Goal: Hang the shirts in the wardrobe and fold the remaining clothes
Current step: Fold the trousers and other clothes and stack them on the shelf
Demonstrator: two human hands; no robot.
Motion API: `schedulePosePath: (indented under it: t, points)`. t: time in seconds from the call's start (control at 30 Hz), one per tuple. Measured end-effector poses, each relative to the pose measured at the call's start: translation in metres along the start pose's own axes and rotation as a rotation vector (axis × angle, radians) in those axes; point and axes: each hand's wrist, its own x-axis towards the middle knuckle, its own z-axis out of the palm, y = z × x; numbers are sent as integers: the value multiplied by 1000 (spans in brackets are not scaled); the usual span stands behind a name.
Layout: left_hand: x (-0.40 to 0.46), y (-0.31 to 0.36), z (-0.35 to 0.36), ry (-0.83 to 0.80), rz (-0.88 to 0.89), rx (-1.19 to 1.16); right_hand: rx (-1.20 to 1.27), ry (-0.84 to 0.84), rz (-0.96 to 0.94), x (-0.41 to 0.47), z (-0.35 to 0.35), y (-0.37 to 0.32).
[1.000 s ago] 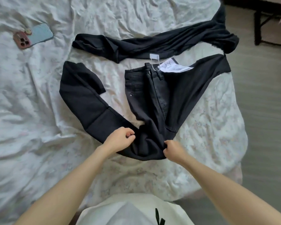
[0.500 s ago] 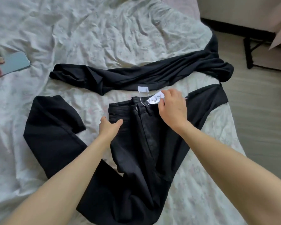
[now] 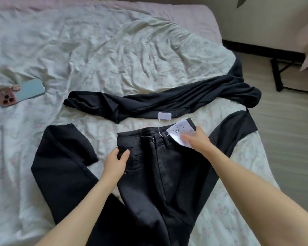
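Black jeans lie on the bed with the waistband away from me and one leg bent out to each side. A white paper tag hangs on a loop from the waistband. My left hand holds the jeans' left waist edge between thumb and fingers. My right hand lies flat on the tag and the right side of the waistband. A second black garment is stretched across the bed beyond the jeans.
A phone in a blue and pink case lies on the crumpled white floral sheet at the left. The bed's right edge drops to a wooden floor, where a black metal frame stands.
Both hands left the crotch of the jeans and went up to the waistband. The right hand now lies lower on the tag, and the left has closed in on the waist edge.
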Motion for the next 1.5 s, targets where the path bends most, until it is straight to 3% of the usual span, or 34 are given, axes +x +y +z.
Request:
schedulePosePath:
  t: [0.27, 0.5, 0.73, 0.9, 1.0, 1.23, 1.5]
  points:
    - [-78, 47, 5, -162, 146, 0, 220, 294, -17, -136, -47, 57]
    - [-191, 192, 55, -485, 547, -1, 327, 934, 62, -306, -180, 79]
    - [-385, 367, 93, -760, 1011, -209, 453, 1551, -84, -494, -320, 61]
    - [-520, 446, 99, -865, 1183, -403, 424, 1896, -207, -635, -394, 67]
    - [-591, 459, 112, -953, 1188, -466, 378, 2064, -190, -715, -417, 89]
    - [-697, 419, 170, -1179, 1151, -382, 394, 2108, 54, -836, -410, 164]
    - [-736, 360, 228, -1397, 1047, -256, 621, 1869, -100, -905, -359, 247]
